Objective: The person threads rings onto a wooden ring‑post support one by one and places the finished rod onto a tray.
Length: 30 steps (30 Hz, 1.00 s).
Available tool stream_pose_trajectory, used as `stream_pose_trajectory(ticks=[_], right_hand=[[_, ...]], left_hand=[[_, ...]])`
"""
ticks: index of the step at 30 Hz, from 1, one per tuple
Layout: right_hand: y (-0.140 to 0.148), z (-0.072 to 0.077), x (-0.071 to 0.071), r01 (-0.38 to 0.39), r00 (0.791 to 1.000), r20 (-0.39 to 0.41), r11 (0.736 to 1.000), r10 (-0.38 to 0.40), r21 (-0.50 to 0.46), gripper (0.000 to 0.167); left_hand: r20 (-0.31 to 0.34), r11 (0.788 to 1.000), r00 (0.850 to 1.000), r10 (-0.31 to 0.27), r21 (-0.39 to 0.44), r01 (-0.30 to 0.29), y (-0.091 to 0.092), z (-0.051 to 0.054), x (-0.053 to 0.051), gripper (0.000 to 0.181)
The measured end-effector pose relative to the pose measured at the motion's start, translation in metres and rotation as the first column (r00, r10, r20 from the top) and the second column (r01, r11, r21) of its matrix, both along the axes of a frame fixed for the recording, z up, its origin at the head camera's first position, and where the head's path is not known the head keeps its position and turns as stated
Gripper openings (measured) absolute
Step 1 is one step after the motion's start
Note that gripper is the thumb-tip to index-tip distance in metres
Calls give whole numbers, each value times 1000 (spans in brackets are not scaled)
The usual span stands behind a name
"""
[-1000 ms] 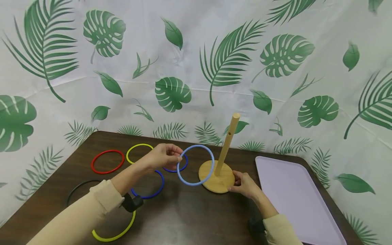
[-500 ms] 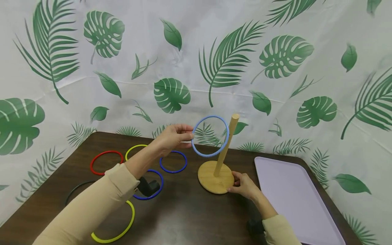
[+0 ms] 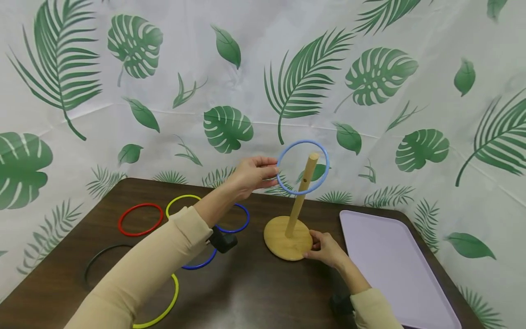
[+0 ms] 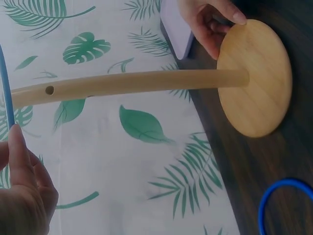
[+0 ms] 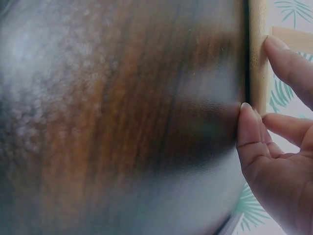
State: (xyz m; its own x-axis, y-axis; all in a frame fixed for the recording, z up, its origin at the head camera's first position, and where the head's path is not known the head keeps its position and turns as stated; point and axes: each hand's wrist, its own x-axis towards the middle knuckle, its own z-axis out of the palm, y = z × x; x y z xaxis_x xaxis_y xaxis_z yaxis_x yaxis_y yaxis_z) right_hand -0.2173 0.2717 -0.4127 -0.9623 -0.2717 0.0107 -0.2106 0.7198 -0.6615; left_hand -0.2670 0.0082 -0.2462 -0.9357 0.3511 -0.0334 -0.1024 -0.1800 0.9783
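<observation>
My left hand [image 3: 255,176] pinches a light blue ring [image 3: 304,141] by its left side, thumb and fingers on the rim. The ring is held up tilted around the top of the wooden post [image 3: 298,201] as seen in the head view; whether the post passes through it cannot be told. In the left wrist view the ring [image 4: 7,83] appears edge-on by the post's tip. The post rises from a round wooden base [image 3: 281,244] on the table. With fingertips and thumb, my right hand [image 3: 326,250] grips the base's right edge; the right wrist view shows this edge [image 5: 258,63] close.
On the dark wooden table [image 3: 255,292] lie a red ring [image 3: 120,224], a yellow ring [image 3: 183,196], a nearer yellow ring [image 3: 177,288], a black ring [image 3: 87,269] and two blue rings [image 3: 248,217]. A lilac tray [image 3: 394,260] sits at right. A leaf-print curtain hangs behind.
My left hand has lifted the light blue ring up and to the right, from in front of the base to the top of the post. My right hand stays at the base.
</observation>
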Motion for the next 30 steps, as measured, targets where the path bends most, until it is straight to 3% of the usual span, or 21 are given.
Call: stream_pose_trajectory(ticks=[6, 10, 23, 30], right_hand=[[3, -1, 1, -14, 1000, -16, 1000, 14, 10, 71], [3, -2, 3, -30, 999, -22, 1000, 30, 8, 70], [6, -3, 6, -33, 999, -33, 999, 33, 9, 69], [7, -3, 6, -52, 998, -41, 999, 52, 4, 69]], left_hand=[[57, 999, 998, 31, 21, -32, 16, -8, -2, 30], [90, 998, 994, 56, 3, -56, 23, -22, -4, 27], [156, 980, 980, 121, -177, -93, 15, -98, -7, 26], [167, 952, 975, 148, -291, -94, 14, -126, -6, 24]])
